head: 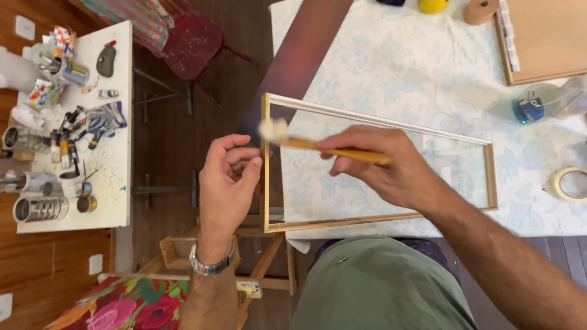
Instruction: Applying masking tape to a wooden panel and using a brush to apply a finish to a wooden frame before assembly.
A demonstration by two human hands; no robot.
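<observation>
A long rectangular wooden frame lies on a table covered with a pale patterned cloth, its left end hanging past the table edge. My right hand holds a paintbrush with a yellow handle; its whitish bristles touch the frame's left side rail near the top corner. My left hand sits just left of that rail, fingers curled against its outer edge. A metal watch is on my left wrist.
A white side table at left holds paint tubes, tins and jars. A tape roll, a plastic bottle, a brown tape roll and a framed board lie at right. A wooden easel with a floral painting stands below.
</observation>
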